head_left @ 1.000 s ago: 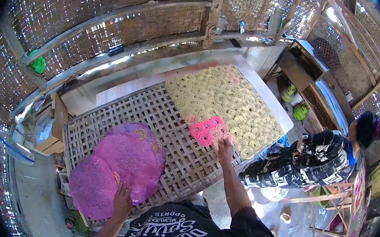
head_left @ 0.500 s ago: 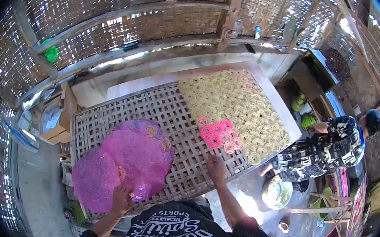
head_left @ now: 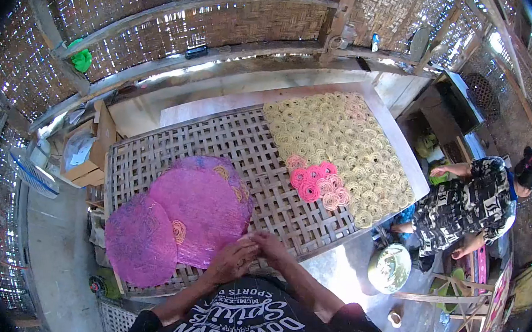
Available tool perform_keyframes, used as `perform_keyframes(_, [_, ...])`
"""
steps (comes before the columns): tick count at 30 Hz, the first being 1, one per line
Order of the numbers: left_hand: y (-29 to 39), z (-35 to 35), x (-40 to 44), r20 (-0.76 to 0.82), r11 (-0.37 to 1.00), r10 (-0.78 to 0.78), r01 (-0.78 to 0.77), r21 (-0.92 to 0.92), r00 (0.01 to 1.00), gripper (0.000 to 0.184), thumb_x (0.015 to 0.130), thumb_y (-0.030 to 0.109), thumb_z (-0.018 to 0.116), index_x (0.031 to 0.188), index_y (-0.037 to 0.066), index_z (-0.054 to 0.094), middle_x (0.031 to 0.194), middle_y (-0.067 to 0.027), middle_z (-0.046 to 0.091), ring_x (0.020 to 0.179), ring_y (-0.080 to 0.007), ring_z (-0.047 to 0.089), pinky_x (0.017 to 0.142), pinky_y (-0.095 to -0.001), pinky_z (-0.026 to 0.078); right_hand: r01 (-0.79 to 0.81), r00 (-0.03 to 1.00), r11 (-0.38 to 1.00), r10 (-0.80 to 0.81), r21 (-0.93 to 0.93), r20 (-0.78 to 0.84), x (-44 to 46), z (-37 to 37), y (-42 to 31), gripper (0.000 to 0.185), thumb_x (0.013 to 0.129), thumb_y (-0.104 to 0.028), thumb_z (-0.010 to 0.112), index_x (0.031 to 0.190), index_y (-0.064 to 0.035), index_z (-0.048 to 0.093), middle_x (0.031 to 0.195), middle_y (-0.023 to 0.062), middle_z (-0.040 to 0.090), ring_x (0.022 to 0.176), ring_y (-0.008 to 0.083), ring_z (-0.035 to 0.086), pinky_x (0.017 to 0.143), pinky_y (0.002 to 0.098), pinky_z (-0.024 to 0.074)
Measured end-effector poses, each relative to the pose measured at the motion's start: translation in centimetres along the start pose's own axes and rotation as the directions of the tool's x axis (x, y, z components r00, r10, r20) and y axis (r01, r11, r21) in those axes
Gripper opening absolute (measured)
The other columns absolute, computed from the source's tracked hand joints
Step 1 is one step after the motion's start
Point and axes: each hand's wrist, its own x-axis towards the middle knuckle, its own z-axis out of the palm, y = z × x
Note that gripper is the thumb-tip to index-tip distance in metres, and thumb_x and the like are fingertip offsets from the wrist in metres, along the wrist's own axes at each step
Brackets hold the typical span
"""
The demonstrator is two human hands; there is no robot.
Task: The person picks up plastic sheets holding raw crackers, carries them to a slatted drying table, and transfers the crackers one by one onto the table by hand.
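My left hand (head_left: 233,260) and my right hand (head_left: 266,244) meet above the near edge of the woven slatted tray (head_left: 268,214), fingers drawn in and touching. Whatever lies between them is too small to make out. Beside my left hand is a large purple-pink round sheet (head_left: 196,191), overlapped by a smaller purple-pink round sheet (head_left: 140,237). An orange coil of thin strands (head_left: 178,231) sits where they meet. Cream coils of thin strands (head_left: 327,130) cover the tray's right end, with several bright pink coils (head_left: 309,183) at their near left corner.
A person in patterned clothes (head_left: 467,204) bends at the right, near a basin (head_left: 389,267). Cardboard boxes (head_left: 98,143) stand left of the tray. A wooden frame (head_left: 458,300) is at lower right. Woven bamboo walls (head_left: 198,6) enclose the space.
My left hand has left the smaller purple sheet and moved right. My right hand has come left from below the pink coils to meet it. The view has shifted slightly; the other person's arms moved.
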Motion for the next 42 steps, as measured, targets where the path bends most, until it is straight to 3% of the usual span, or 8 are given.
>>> perform_keyframes(3, [-2.3,-1.0,-0.9,-0.05,0.988,-0.134,0.138,0.069,0.99,0.052,0.074,0.012,0.07,0.123,0.006,0.057,0.121,-0.0194,0.056,0.116,-0.038,0.052,0.098,-0.0436,0.043,0.329,0.876,0.938,-0.345,-0.106,-0.337,0.7,-4.2,0.4,0.033,0.085,-0.009,0.059,0.117,0.0011,0.056,0.098,0.0123,0.064,0.085,0.0196,0.063,0.067,0.0329,0.0521])
perform_keyframes(5, [-7.0,-1.4,-3.3,-0.177,0.929,-0.261,0.296,0.221,0.949,0.054,0.073,0.014,0.071,0.124,0.006,0.056,0.124,-0.0194,0.055,0.12,-0.0389,0.049,0.101,-0.0439,0.041,0.508,0.647,0.78,-0.626,-0.366,-0.435,3.8,-9.5,1.9,0.036,0.082,-0.005,0.059,0.117,0.0017,0.054,0.096,0.0131,0.062,0.082,0.0203,0.063,0.067,0.0314,0.0519])
perform_keyframes(16, [-12.6,-6.5,-9.9,-0.491,0.477,-0.397,0.631,0.611,0.775,0.056,0.075,0.031,0.069,0.124,0.008,0.057,0.125,-0.016,0.055,0.123,-0.0358,0.046,0.104,-0.0518,0.032,-0.073,0.333,0.603,-0.736,-0.795,-0.589,1.5,-16.7,-3.7,0.04,0.081,-0.019,0.069,0.118,-0.0106,0.056,0.1,0.0171,0.065,0.094,0.035,0.061,0.08,0.0455,0.0482])
perform_keyframes(21, [-12.7,-7.1,-8.7,-0.525,0.587,-0.232,0.549,0.596,0.819,0.041,0.071,0.025,0.07,0.109,0.011,0.062,0.107,-0.0112,0.059,0.107,-0.0329,0.053,0.091,-0.0483,0.039,-0.125,0.131,0.382,-0.909,-0.916,-0.397,0.7,-16.2,-3.7,0.045,0.076,-0.018,0.071,0.118,-0.009,0.056,0.109,0.0132,0.061,0.103,0.0331,0.056,0.087,0.0435,0.0461])
perform_keyframes(27, [-13.7,-8.3,-7.5,-0.537,0.584,-0.261,0.574,0.574,0.802,0.018,0.071,0.018,0.068,0.086,0.009,0.063,0.09,-0.0109,0.061,0.093,-0.0316,0.057,0.082,-0.0453,0.043,-0.051,0.288,0.4,-0.872,-0.915,-0.397,0.8,-10.1,-1.8,0.041,0.075,-0.014,0.072,0.113,-0.0064,0.058,0.106,0.0135,0.06,0.101,0.0341,0.057,0.085,0.046,0.0464])
perform_keyframes(33, [-14.1,-11.4,-4.8,-0.751,0.643,-0.599,0.726,-0.244,0.278,0.01,0.08,0.013,0.059,0.084,0.004,0.061,0.079,-0.0103,0.062,0.07,-0.0287,0.059,0.067,-0.0376,0.047,0.249,0.504,0.62,-0.739,-0.744,-0.446,1.6,-5.1,0.3,0.032,0.081,-0.011,0.071,0.11,-0.0039,0.06,0.099,0.0121,0.064,0.092,0.0277,0.063,0.078,0.0379,0.0508])
perform_keyframes(36, [-10.4,-12.0,-1.5,-0.686,0.737,-0.665,0.41,-0.537,0.296,0.014,0.083,0.013,0.055,0.086,0.001,0.061,0.082,-0.0053,0.063,0.071,-0.0182,0.061,0.066,-0.0314,0.048,0.413,0.769,0.79,-0.569,-0.454,-0.29,2.2,-3.2,0.4,0.039,0.086,-0.019,0.071,0.118,-0.0004,0.058,0.107,0.011,0.065,0.097,0.0196,0.062,0.085,0.0326,0.0503])
perform_keyframes(42, [-4.7,-5.1,2.1,-0.049,0.387,-0.773,0.409,-0.826,0.632,0.02,0.087,0.013,0.058,0.099,-0.002,0.064,0.086,-0.0059,0.065,0.079,-0.0145,0.061,0.074,-0.0296,0.049,0.216,0.976,0.974,-0.217,-0.071,-0.005,-1.2,3.5,-4.7,0.041,0.088,-0.03,0.067,0.118,-0.0022,0.059,0.098,0.0047,0.066,0.084,0.0133,0.063,0.071,0.0255,0.0496])
